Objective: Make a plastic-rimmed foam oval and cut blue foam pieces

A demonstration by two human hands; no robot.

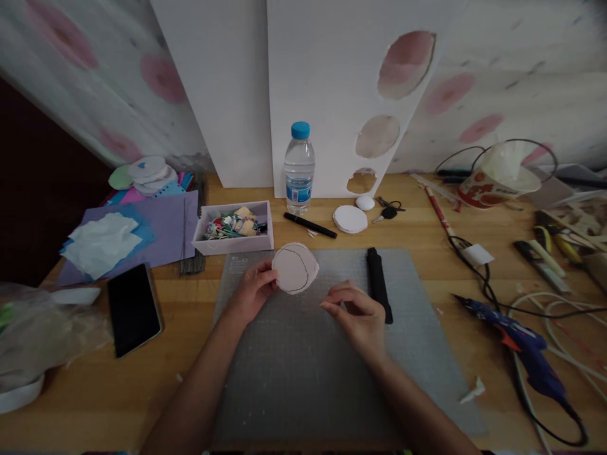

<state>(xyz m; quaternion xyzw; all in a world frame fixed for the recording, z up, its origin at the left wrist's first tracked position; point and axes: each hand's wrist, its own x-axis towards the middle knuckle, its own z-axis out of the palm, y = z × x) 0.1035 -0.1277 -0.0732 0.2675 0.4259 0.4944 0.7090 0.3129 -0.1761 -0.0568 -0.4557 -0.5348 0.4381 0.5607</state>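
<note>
My left hand [251, 292] pinches the left edge of a roughly round white foam cutout [294, 268] with a black line drawn on it, holding it over the far part of the grey cutting mat [303, 373]. My right hand [356, 316] hovers just right of the cutout, fingers curled with thumb and forefinger close together; whether it holds anything small I cannot tell. A black utility knife [378, 283] lies on the mat just right of my right hand.
A water bottle [299, 165], black marker [310, 225], white foam discs [349, 218], keys and a scrap-filled box [234, 227] sit behind the mat. A phone [133, 308] and coloured paper lie left. A blue glue gun [521, 344] and cables lie right.
</note>
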